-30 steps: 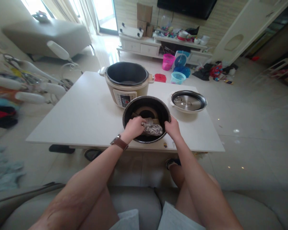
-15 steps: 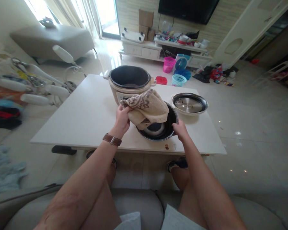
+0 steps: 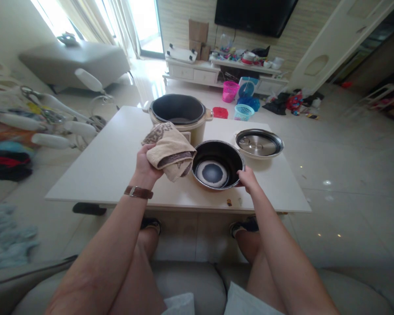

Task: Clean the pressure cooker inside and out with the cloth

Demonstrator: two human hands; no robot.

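Note:
My left hand [image 3: 147,162] is closed on a beige patterned towel [image 3: 170,153], which hangs folded over at the left rim of a black inner pot [image 3: 216,151]. Gripping that pot's right rim is my right hand [image 3: 248,178]. The pot tilts toward me, so its dark inside and the pale ring on its bottom show. Behind the towel stands the beige cooker body [image 3: 198,129], with its top uncovered and its front partly hidden. To the right, the cooker lid [image 3: 259,143] lies with its metal inner side up.
All this is on a white table [image 3: 95,166]. A small brown scrap [image 3: 229,202] lies near its front edge. Beyond the table, a pink basket [image 3: 230,91], a light-blue basket [image 3: 244,112] and a red item [image 3: 220,112] are on the floor.
My left hand has moved left with the towel, out from over the pot, so the pot's inside now shows. My right hand still holds the rim.

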